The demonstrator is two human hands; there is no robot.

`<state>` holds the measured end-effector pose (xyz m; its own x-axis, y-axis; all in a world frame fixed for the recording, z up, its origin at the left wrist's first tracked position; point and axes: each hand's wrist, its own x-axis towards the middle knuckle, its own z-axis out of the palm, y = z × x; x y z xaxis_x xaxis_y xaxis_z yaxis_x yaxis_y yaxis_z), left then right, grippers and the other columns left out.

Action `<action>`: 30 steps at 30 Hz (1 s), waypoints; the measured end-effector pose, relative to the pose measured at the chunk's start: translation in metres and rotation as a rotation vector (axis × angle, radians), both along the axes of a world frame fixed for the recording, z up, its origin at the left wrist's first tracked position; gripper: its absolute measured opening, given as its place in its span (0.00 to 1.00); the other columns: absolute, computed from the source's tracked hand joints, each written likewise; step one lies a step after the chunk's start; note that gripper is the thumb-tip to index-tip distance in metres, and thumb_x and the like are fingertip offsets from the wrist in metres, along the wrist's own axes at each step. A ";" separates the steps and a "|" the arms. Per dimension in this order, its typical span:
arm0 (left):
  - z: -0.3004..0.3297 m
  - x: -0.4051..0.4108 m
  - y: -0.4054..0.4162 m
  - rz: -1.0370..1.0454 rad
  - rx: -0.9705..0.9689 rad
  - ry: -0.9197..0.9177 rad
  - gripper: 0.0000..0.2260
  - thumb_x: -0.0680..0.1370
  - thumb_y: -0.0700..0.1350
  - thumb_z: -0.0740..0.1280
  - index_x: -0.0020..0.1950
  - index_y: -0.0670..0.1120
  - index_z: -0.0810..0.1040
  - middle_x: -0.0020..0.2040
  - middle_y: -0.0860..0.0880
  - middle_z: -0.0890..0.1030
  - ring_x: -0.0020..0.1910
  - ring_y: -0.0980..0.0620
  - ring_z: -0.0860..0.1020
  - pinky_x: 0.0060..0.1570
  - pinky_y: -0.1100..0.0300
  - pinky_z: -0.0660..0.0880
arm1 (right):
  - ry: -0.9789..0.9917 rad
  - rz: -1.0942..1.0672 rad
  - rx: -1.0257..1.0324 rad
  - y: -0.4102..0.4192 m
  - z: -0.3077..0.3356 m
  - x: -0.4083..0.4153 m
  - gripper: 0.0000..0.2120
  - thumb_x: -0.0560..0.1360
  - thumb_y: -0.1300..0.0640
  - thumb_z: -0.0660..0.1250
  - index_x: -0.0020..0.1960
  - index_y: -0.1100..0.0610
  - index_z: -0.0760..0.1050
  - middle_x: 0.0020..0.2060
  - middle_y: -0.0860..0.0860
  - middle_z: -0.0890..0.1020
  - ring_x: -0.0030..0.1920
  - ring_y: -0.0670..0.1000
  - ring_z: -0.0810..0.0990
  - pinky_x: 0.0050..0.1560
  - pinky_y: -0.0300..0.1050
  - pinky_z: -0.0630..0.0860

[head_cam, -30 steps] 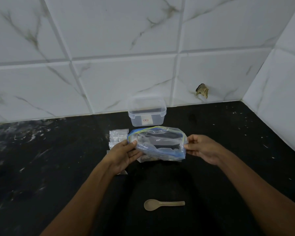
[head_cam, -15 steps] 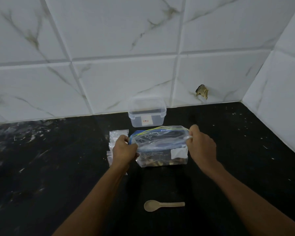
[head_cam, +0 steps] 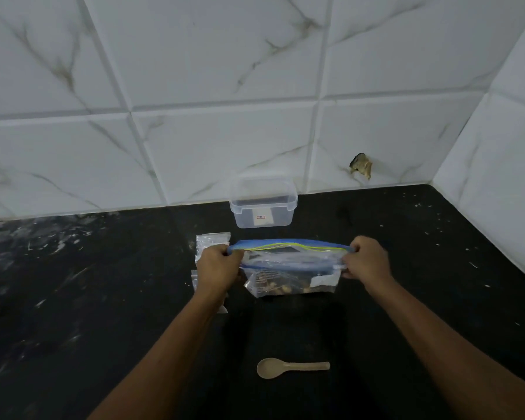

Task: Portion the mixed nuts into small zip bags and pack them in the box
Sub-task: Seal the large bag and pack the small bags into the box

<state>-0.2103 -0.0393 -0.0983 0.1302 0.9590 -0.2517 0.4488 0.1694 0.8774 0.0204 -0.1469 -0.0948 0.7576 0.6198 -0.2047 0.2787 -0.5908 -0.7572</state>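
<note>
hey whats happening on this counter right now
A person is holding a big zip bag of mixed nuts by its top corners, left hand on one end and right hand on the other, its bottom down at the black counter. Small empty zip bags lie by the left hand, a clear plastic box stands by the wall, and a spoon lies untouched nearer the person.

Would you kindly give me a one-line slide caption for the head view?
Both hands, left hand and right hand, grip the ends of the large zip bag of nuts above the spoon.
</note>
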 end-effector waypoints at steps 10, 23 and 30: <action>0.013 -0.002 -0.001 -0.009 -0.008 -0.145 0.06 0.79 0.43 0.66 0.55 0.46 0.73 0.48 0.42 0.82 0.41 0.46 0.84 0.35 0.57 0.81 | 0.501 0.265 0.055 -0.007 0.033 0.014 0.09 0.74 0.63 0.70 0.53 0.59 0.74 0.49 0.57 0.81 0.49 0.54 0.82 0.47 0.48 0.80; 0.020 0.004 0.010 -0.111 0.239 0.343 0.08 0.76 0.41 0.70 0.44 0.50 0.71 0.42 0.48 0.81 0.39 0.49 0.83 0.42 0.49 0.83 | -0.505 0.218 -0.121 0.002 0.045 0.003 0.06 0.76 0.60 0.67 0.44 0.54 0.70 0.39 0.53 0.80 0.36 0.50 0.79 0.34 0.44 0.77; 0.046 -0.009 0.019 -0.196 0.122 0.261 0.01 0.78 0.42 0.69 0.48 0.45 0.79 0.42 0.46 0.83 0.35 0.53 0.84 0.38 0.57 0.83 | 0.145 0.349 -0.162 -0.006 0.071 0.028 0.04 0.77 0.61 0.65 0.51 0.58 0.76 0.43 0.58 0.83 0.39 0.53 0.86 0.41 0.46 0.82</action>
